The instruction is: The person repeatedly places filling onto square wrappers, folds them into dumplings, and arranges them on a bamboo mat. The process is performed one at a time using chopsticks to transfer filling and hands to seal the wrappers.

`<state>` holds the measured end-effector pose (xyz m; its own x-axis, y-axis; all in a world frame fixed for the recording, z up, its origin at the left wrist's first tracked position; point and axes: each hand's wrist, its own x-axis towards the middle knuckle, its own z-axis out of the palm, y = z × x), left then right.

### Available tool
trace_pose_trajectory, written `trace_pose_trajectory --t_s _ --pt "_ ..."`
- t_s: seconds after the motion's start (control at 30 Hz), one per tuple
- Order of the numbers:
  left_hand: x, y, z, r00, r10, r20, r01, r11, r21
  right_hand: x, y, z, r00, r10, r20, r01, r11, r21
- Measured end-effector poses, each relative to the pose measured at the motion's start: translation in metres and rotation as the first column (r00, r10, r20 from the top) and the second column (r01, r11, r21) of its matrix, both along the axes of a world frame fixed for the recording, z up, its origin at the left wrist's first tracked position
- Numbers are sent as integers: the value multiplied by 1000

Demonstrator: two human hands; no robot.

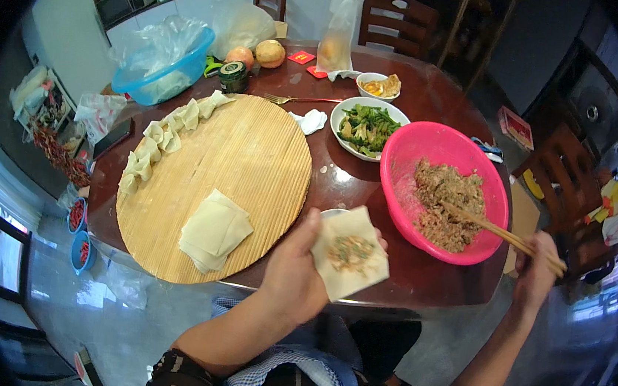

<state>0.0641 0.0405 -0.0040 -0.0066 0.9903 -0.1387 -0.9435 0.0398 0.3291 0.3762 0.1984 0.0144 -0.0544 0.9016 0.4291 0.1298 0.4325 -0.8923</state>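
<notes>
My left hand (301, 270) holds a square dough wrapper (345, 291) flat on the palm and fingers, over the table's near edge. A small mound of minced filling (352, 253) lies in the wrapper's middle. In my right hand (534, 273) is a pair of chopsticks (498, 229), their tips in the meat filling (449, 198) of the pink bowl (392, 201). On the round slatted board (235, 147) rests a stack of square wrappers (215, 231). Several folded wontons (163, 135) line the board's far left rim.
Behind the pink bowl stand a plate of green vegetables (369, 127) and a small bowl of food (379, 86). A fork (301, 99), a crumpled tissue (310, 121) and a dark jar (233, 77) lie beyond the board. A blue basin (186, 72) holds plastic bags.
</notes>
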Motion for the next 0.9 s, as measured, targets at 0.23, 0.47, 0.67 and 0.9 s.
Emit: trace_pose_trajectory --t_s 0.23,0.47,0.67,0.9 --pt "-50 -25 -3 955 290 -64 -295 951 -91 -8 -23 -15 941 60 333 -17 991 -129" --pt "-60 -34 -10 965 248 -89 -251 968 -22 -106 -95 6 612 762 211 -761 640 -106" --pt "-61 -43 -9 971 232 -50 -233 973 -8 -216 -80 0 396 808 436 -774 549 -316" --pt "-67 -52 -13 980 196 -31 -195 980 34 -206 -90 2 584 804 115 -753 589 -293"
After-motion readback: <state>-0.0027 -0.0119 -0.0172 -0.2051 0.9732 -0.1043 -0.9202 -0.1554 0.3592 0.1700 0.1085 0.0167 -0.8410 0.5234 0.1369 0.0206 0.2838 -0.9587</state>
